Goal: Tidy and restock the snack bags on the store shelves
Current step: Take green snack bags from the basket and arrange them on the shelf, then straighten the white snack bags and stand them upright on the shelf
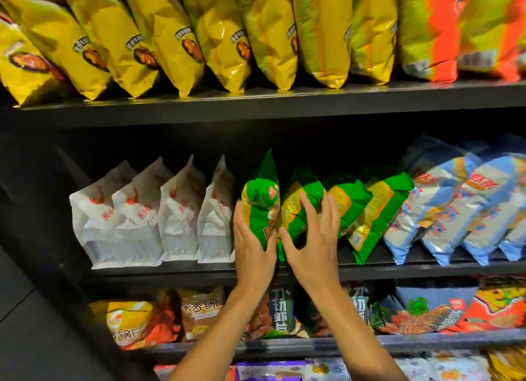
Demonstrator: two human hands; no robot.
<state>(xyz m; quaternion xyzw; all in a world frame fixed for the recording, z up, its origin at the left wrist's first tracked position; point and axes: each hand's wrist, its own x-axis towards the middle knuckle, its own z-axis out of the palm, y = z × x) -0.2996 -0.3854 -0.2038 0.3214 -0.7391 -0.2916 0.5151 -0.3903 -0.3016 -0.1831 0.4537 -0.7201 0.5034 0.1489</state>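
Note:
Several green snack bags stand in a row on the middle shelf (427,268). My left hand (252,244) grips the leftmost green bag (260,198) from its left side and lower edge, holding it upright. My right hand (313,238) lies with spread, straight fingers on the second green bag (301,195), the thumb pointing toward the first bag. Two more green bags (378,207) lean to the right beside my right hand. Both forearms reach up from the bottom of the head view.
White bags (142,215) stand left of the green ones, and blue bags (461,204) lean at the right. Yellow bags (170,33) fill the upper shelf. Mixed orange, brown and dark bags (199,312) lie on the shelf below. A dark side panel closes off the left.

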